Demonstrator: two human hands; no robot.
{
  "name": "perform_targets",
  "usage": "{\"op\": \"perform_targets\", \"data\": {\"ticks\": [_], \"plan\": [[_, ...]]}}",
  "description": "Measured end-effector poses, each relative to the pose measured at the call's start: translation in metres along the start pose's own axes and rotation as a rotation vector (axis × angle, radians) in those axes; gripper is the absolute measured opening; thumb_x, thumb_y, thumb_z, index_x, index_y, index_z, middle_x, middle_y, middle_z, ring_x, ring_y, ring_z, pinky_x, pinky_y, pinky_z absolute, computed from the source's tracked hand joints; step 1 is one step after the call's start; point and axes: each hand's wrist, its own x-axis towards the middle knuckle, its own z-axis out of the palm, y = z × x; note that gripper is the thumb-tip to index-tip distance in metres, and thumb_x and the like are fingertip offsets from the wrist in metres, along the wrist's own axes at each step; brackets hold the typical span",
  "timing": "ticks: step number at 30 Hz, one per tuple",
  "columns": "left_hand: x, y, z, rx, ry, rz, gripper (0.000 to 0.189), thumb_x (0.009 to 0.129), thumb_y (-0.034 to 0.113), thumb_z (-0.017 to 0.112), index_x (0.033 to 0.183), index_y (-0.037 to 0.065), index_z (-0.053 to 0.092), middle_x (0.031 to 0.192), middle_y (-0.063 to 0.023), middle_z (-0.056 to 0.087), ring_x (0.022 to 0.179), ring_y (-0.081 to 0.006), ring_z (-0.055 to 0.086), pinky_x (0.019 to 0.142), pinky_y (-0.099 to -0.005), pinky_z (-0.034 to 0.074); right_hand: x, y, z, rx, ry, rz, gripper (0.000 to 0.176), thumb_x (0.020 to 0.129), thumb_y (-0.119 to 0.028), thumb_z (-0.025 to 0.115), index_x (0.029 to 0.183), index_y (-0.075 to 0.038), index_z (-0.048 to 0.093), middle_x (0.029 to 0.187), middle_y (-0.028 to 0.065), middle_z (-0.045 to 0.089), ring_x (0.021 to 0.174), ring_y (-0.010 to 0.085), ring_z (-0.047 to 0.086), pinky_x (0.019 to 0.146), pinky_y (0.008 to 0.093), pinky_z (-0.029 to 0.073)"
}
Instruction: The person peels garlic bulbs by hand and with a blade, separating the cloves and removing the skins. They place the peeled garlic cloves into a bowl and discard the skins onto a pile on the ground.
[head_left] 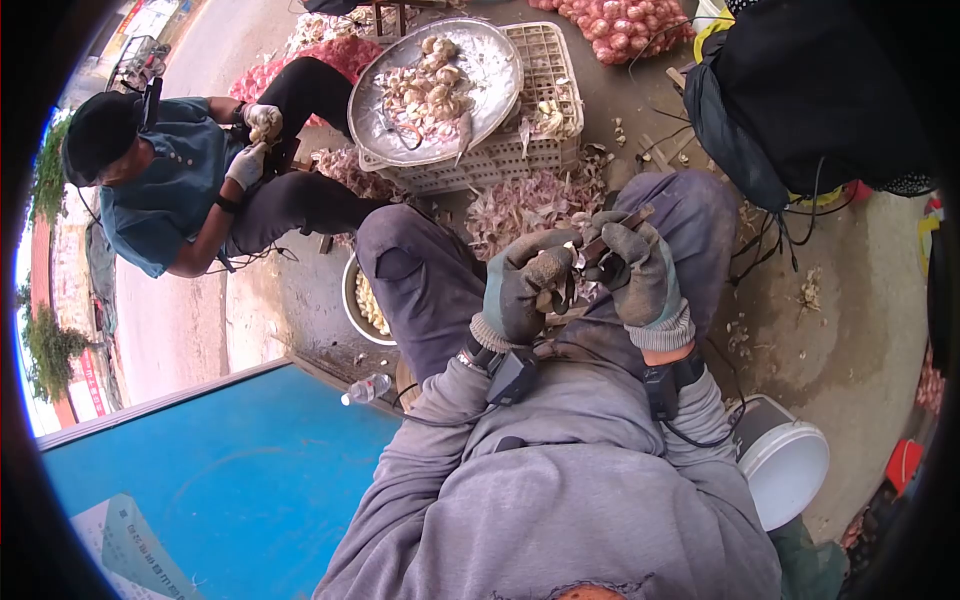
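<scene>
Both my hands wear grey-green, dirt-stained work gloves and meet above my lap. My left hand [522, 287] is closed around a garlic bulb, mostly hidden by the fingers, with pale pieces of skin showing at the fingertips. Close beside it, my right hand [642, 268] grips a small dark tool [622, 228] with a brownish end, perhaps a knife; its working end is hard to make out against the garlic. Beneath and beyond the hands lies a heap of papery garlic skins [525, 212].
A round metal tray [490, 75] of garlic bulbs rests on a plastic crate [545, 60]. Another gloved person [165, 190] sits at left. A bowl of peeled cloves [350, 300], a plastic bottle [367, 389], a blue tabletop [250, 470], a white bucket [785, 470] and red-netted garlic [615, 25] surround me.
</scene>
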Motion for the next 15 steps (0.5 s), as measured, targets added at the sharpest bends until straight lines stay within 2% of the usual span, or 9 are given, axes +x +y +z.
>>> {"op": "perform_targets", "data": {"ticks": [1, 3, 4, 6, 10, 15], "plan": [[-0.001, -0.001, 0.000, 0.000, 0.001, -0.002, 0.042, 0.093, 0.027, 0.073, 0.121, -0.003, 0.068, 0.091, -0.0031, 0.069, 0.076, -0.0053, 0.057, 0.065, -0.0217, 0.046, 0.000, 0.000, -0.002, 0.000, 0.001, 0.002, 0.033, 0.095, -0.029, 0.068, 0.114, -0.003, 0.066, 0.091, 0.0052, 0.071, 0.073, 0.0118, 0.068, 0.064, 0.0251, 0.058], [0.000, 0.007, 0.005, -0.317, 0.069, -0.216, 0.038, 0.094, 0.025, 0.072, 0.119, -0.003, 0.068, 0.089, -0.0016, 0.068, 0.076, -0.0051, 0.057, 0.065, -0.0210, 0.046, 0.001, 0.000, -0.005, 0.080, 0.017, 0.004, 0.032, 0.095, -0.030, 0.068, 0.113, -0.003, 0.066, 0.091, 0.0053, 0.071, 0.073, 0.0119, 0.068, 0.063, 0.0250, 0.059], [0.000, 0.004, 0.003, -0.317, 0.071, -0.218, 0.038, 0.094, 0.025, 0.072, 0.119, -0.003, 0.068, 0.089, -0.0016, 0.068, 0.076, -0.0051, 0.057, 0.065, -0.0210, 0.046, 0.002, 0.000, -0.005, 0.081, 0.018, 0.007, 0.032, 0.095, -0.030, 0.068, 0.113, -0.003, 0.066, 0.091, 0.0053, 0.071, 0.073, 0.0119, 0.068, 0.063, 0.0250, 0.059], [0.002, 0.000, -0.001, -0.191, 0.023, -0.158, 0.027, 0.095, 0.016, 0.070, 0.115, -0.002, 0.071, 0.101, -0.0050, 0.071, 0.087, -0.0101, 0.065, 0.078, -0.0262, 0.054, 0.001, -0.003, 0.000, -0.054, 0.099, -0.065, 0.033, 0.095, -0.030, 0.068, 0.112, -0.002, 0.067, 0.093, 0.0052, 0.071, 0.073, 0.0107, 0.067, 0.065, 0.0244, 0.058], [0.003, 0.004, 0.005, -0.045, 0.049, -0.166, 0.025, 0.095, 0.015, 0.071, 0.113, -0.002, 0.071, 0.100, -0.0054, 0.072, 0.086, -0.0098, 0.065, 0.078, -0.0258, 0.054, 0.001, -0.002, -0.001, -0.172, 0.043, -0.161, 0.032, 0.095, -0.028, 0.071, 0.112, -0.001, 0.068, 0.095, 0.0049, 0.071, 0.076, 0.0106, 0.067, 0.069, 0.0244, 0.056], [0.002, -0.004, 0.007, 0.025, 0.126, -0.169, 0.020, 0.094, 0.010, 0.070, 0.111, -0.001, 0.072, 0.094, -0.0030, 0.071, 0.081, -0.0071, 0.063, 0.071, -0.0228, 0.052, -0.001, 0.001, 0.007, -0.336, 0.049, -0.371, 0.027, 0.095, -0.018, 0.073, 0.113, 0.002, 0.068, 0.097, 0.0032, 0.070, 0.086, 0.0095, 0.064, 0.077, 0.0244, 0.053]]}}
